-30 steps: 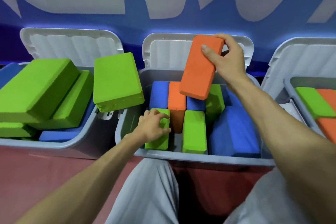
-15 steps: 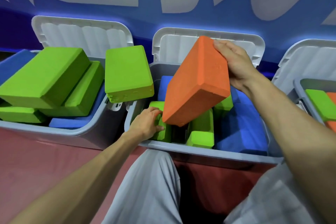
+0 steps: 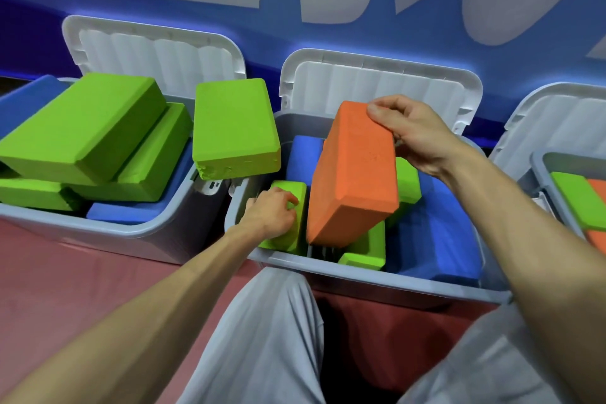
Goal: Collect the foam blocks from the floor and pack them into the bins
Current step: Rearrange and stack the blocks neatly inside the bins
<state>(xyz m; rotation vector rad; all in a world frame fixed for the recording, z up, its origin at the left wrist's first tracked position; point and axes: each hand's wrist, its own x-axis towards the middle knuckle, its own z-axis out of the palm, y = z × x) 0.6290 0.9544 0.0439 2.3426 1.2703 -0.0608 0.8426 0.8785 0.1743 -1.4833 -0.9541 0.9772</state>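
**Orange block tipped upright into the middle bin**

Since half a second ago the orange block [image 3: 352, 174] has swung from a slant, broad face up, to stand nearly upright, and its lower end now sits down among the blocks in the middle bin [image 3: 360, 275]. The right hand [image 3: 413, 134] has shifted with it and grips the block's top end, thumb on the near face and fingers curled over the far edge. The left hand [image 3: 272, 211] has stayed at the bin's near-left corner, its fingers curled over the top of an upright green block [image 3: 296, 236] just beside the orange one.

Inside the same bin, a second green block [image 3: 364, 252] stands at the front, touching the orange block's lower end, and blue blocks [image 3: 436, 233] fill the right side. The bin's white lid [image 3: 377, 82] is tipped open against the blue wall [image 3: 295, 26].

A large green block [image 3: 234, 128] rests across the gap between the middle bin and the left bin [image 3: 131, 233], which holds piled green blocks over blue ones. The right bin [image 3: 537, 161], partly out of view, holds green and orange blocks. All three bins stand on the red floor [image 3: 65, 272].
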